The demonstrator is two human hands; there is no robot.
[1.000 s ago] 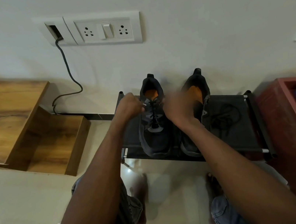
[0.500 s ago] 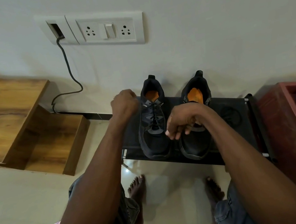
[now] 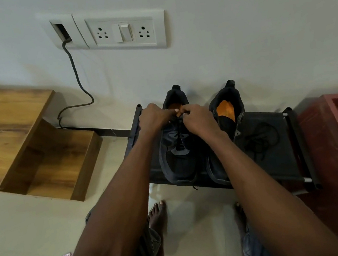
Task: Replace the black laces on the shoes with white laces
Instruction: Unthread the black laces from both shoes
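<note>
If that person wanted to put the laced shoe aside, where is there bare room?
Bare floor tile lies left of the person's legs, below the wooden unit. The rack is crowded: two shoes side by side, left shoe under both hands, and a loose black lace covering the fabric to the right shoe's right.

Single head-worn view, wide-angle, looking forward and steeply down along both forearms toward a low shoe rack (image 3: 276,115) against the wall (image 3: 236,28); floor-level scene, close.
</note>
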